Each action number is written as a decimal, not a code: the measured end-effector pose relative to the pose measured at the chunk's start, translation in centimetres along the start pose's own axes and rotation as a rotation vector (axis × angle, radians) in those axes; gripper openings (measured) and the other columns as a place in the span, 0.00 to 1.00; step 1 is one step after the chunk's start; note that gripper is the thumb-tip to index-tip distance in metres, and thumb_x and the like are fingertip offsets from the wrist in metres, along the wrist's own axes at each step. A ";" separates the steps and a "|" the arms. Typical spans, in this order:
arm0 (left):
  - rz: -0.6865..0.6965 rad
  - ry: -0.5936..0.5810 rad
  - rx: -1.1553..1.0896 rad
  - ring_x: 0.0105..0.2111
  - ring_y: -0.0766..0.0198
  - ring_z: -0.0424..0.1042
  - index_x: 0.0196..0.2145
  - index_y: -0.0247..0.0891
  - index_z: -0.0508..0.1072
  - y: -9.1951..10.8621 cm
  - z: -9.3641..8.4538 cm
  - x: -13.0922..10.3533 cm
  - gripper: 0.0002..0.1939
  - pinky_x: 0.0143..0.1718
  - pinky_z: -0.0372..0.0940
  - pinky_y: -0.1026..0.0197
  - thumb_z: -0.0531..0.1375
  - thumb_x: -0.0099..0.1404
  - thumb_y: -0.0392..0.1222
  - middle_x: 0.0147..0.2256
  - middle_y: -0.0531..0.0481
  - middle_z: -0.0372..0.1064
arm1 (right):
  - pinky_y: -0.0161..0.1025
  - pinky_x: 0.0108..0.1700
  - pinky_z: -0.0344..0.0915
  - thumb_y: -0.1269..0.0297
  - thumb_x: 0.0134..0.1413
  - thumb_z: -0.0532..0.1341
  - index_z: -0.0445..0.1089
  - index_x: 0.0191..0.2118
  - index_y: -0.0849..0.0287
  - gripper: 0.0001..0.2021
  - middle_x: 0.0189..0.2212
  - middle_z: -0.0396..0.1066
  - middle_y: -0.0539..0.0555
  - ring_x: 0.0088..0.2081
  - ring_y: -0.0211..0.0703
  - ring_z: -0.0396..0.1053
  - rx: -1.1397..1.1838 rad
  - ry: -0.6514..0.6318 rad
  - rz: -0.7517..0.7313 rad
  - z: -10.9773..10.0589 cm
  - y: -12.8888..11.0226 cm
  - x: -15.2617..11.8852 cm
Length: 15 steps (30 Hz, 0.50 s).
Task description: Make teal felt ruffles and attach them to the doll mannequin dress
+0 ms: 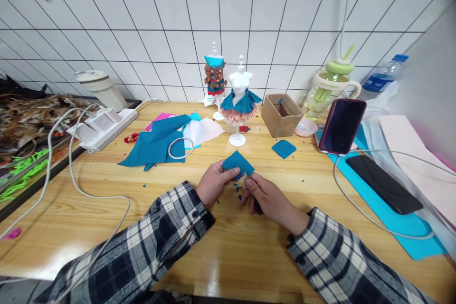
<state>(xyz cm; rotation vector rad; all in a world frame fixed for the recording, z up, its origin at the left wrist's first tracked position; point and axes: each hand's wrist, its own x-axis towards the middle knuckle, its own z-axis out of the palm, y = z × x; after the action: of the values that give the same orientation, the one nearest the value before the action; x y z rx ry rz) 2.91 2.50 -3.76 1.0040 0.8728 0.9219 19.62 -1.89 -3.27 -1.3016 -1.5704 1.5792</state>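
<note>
My left hand [214,181] pinches a small teal fabric square [236,162] by its left side, with the thumb on top. In my right hand [265,195] is a small pair of dark-handled scissors [257,205], the fingers closed round the handles. Its blades meet the lower right edge of the square; whether they are apart I cannot tell. Several tiny teal scraps [238,189] lie on the table below the hands. Just beyond stands a white mini dress form [240,80] wearing a teal and pink ruffled skirt [241,107].
Another dressed form [214,76] stands behind. Left lie teal cloth [156,145], a white ring [171,152] and a power strip [107,129]. Right are a cut teal piece [284,148], a cardboard box [276,121], a propped phone [342,126], a black phone [384,184] and cables.
</note>
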 end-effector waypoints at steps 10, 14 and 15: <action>0.018 0.022 -0.096 0.31 0.64 0.69 0.31 0.33 0.74 0.2 0.2 -0.2 0.08 0.38 0.63 0.61 0.66 0.54 0.40 0.29 0.49 0.74 | 0.33 0.20 0.57 0.44 0.63 0.44 0.58 0.35 0.55 0.20 0.22 0.70 0.47 0.16 0.34 0.61 -0.061 0.001 -0.023 -0.2 0.2 -0.2; 0.024 0.086 -0.133 0.29 0.65 0.68 0.29 0.33 0.75 0.3 0.3 0.0 0.08 0.35 0.62 0.63 0.65 0.53 0.40 0.27 0.50 0.73 | 0.35 0.27 0.58 0.44 0.64 0.42 0.61 0.32 0.55 0.23 0.19 0.64 0.47 0.22 0.37 0.62 -0.215 0.116 -0.072 -0.8 0.3 -0.2; 0.024 0.088 -0.137 0.29 0.65 0.68 0.29 0.33 0.75 0.3 0.3 0.0 0.08 0.35 0.62 0.63 0.66 0.52 0.40 0.27 0.50 0.72 | 0.35 0.28 0.58 0.44 0.64 0.42 0.62 0.32 0.55 0.23 0.19 0.63 0.47 0.23 0.38 0.62 -0.255 0.154 -0.076 -1.0 0.3 -0.1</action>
<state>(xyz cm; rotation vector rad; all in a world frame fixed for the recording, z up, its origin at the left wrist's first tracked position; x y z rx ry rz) 3.09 2.47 -3.36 0.8629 0.8603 1.0381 20.64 -1.64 -3.38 -1.4410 -1.7427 1.2317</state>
